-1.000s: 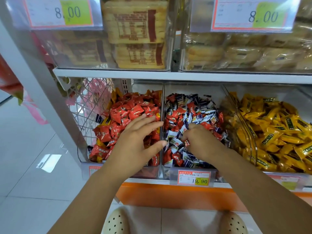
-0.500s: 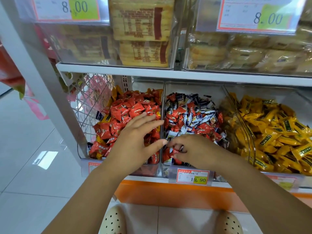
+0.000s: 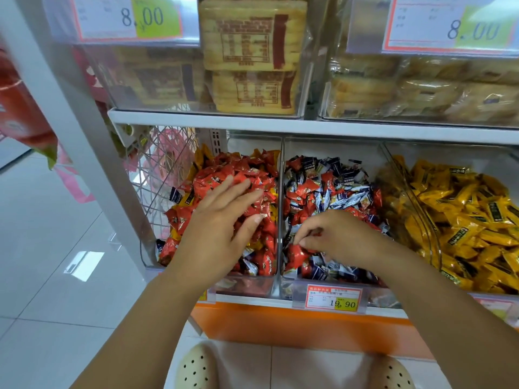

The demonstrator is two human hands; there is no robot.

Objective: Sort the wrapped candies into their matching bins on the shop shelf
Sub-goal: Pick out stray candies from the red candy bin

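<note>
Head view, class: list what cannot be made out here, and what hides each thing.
- Head view: candies under the left hand in the red bin, covered by the palm.
- What the right hand holds besides the red candy: curled fingers hide it.
- Small print on the 19.90 tag: too small.
- Yellow bin: its right part is cut off by the frame edge.
- Top price tags: blurred, cropped above.
</note>
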